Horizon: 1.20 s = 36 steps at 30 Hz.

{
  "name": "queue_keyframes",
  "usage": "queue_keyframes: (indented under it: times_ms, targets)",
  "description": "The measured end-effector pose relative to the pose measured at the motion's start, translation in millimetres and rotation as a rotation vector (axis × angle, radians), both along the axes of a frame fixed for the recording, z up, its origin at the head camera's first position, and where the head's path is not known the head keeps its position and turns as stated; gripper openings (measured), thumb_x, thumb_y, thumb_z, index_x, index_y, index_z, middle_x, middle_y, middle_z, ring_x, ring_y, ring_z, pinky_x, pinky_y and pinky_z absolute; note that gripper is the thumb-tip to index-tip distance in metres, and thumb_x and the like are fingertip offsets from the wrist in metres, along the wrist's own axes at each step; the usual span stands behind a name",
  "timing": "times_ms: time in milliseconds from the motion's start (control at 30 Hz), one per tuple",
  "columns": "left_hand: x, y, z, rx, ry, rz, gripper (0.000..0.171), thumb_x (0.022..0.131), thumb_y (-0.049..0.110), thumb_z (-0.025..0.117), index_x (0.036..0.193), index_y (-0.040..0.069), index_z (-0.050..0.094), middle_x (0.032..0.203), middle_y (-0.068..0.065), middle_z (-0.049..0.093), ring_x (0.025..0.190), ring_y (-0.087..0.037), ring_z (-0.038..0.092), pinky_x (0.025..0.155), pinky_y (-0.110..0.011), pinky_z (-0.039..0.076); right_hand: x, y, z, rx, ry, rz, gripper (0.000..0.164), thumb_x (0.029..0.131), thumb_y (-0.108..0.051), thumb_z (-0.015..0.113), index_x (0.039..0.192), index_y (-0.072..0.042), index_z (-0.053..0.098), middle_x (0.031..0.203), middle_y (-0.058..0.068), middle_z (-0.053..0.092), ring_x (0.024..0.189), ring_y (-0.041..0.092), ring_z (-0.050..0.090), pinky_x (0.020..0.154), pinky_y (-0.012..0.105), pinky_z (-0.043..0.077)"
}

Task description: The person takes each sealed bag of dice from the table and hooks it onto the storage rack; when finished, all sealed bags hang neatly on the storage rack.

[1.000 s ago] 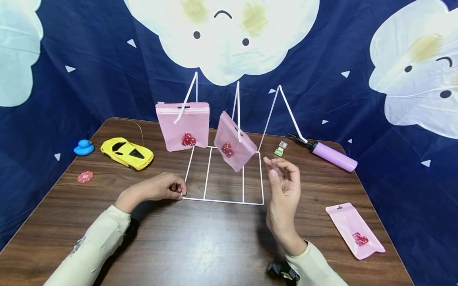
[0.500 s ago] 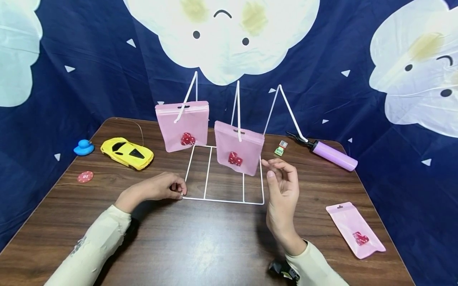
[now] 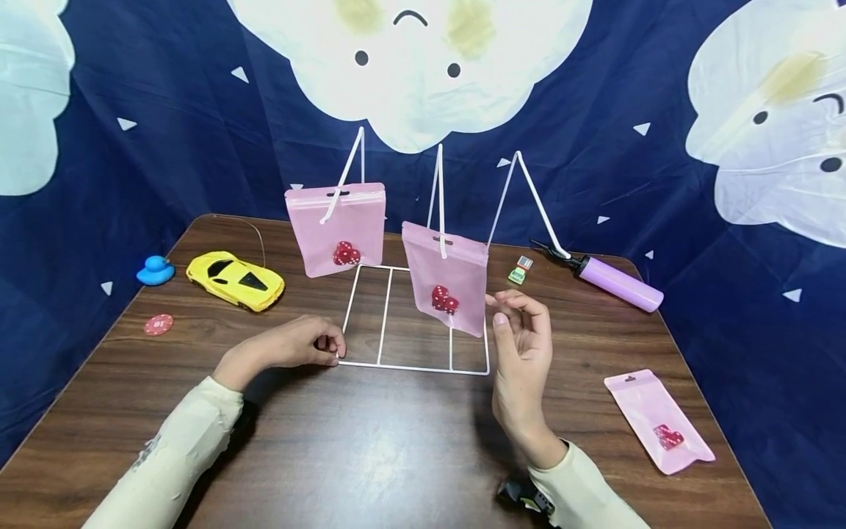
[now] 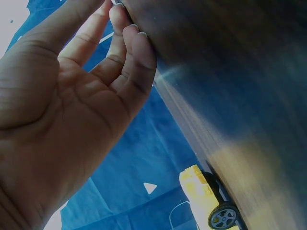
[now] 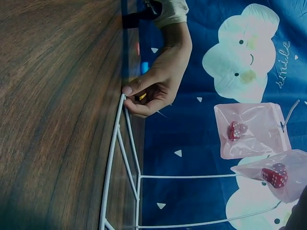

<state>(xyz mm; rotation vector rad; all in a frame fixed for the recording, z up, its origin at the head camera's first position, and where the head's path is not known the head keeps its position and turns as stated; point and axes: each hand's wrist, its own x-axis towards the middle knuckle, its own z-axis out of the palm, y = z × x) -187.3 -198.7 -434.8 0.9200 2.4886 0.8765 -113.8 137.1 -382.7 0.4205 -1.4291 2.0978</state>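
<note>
A white wire display rack (image 3: 410, 367) lies with its base on the table, its hooks rising behind. My left hand (image 3: 297, 344) pinches the base's front left corner between thumb and fingers, as the right wrist view also shows. A pink zip bag (image 3: 337, 228) with red dice hangs on the left hook. On the middle hook a second pink bag (image 3: 452, 257), also with red dice, hangs turned at an angle. My right hand (image 3: 525, 356) is raised beside it, fingers loosely bent and holding nothing; whether a fingertip touches the bag I cannot tell.
A third pink bag (image 3: 661, 419) with dice lies on the table at right. A purple hand pump (image 3: 617, 283) and a small green toy (image 3: 518, 273) are behind. A yellow toy car (image 3: 236, 281), blue duck (image 3: 156, 270) and red chip (image 3: 158, 324) are at left.
The middle bag has swung round on its hook, from strongly tilted to nearly facing forward, its right edge now nearer my right fingertips. My left hand stays on the rack's corner.
</note>
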Motion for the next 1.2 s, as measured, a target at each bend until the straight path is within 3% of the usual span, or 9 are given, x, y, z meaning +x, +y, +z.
queue_keyframes:
  times_ms: [267, 500, 1033, 1200]
  targets:
    - [-0.6, 2, 0.4, 0.0, -0.004, -0.002, 0.012, 0.092, 0.005, 0.082, 0.092, 0.014, 0.074, 0.085, 0.008, 0.061, 0.081, -0.007, 0.054, 0.074, -0.028, 0.048, -0.6, 4, -3.2, 0.021, -0.018, -0.011, 0.024, 0.104, 0.011, 0.055, 0.121, -0.004, 0.061, 0.123, 0.01, 0.062, 0.119, 0.026, 0.068, 0.113, 0.038, 0.049]
    - [-2.5, 5, 1.9, 0.008, -0.011, -0.005, 0.01, 0.093, 0.005, 0.081, 0.093, 0.013, 0.074, 0.085, 0.008, 0.061, 0.081, -0.008, 0.055, 0.074, -0.028, 0.049, -2.5, 16, -11.3, 0.064, -0.031, -0.085, 0.027, 0.101, 0.015, 0.055, 0.12, -0.003, 0.062, 0.123, 0.008, 0.064, 0.126, 0.024, 0.062, 0.114, 0.035, 0.045]
    - [-2.0, 0, -2.6, 0.02, 0.003, -0.01, 0.011, 0.092, 0.005, 0.08, 0.092, 0.015, 0.075, 0.085, 0.01, 0.06, 0.082, -0.007, 0.054, 0.075, -0.028, 0.049, 2.9, 41, -28.8, 0.103, -0.069, -0.111, 0.025, 0.102, 0.015, 0.056, 0.12, -0.001, 0.062, 0.124, 0.007, 0.065, 0.125, 0.022, 0.063, 0.112, 0.032, 0.046]
    - [-0.6, 1, -0.9, 0.015, -0.005, -0.004, 0.011, 0.092, 0.005, 0.08, 0.092, 0.015, 0.075, 0.086, 0.009, 0.06, 0.082, -0.007, 0.055, 0.076, -0.028, 0.049, 4.7, 53, -37.0, 0.1, -0.058, -0.107, 0.023, 0.101, 0.017, 0.055, 0.121, 0.006, 0.062, 0.124, 0.008, 0.065, 0.124, 0.02, 0.063, 0.112, 0.029, 0.046]
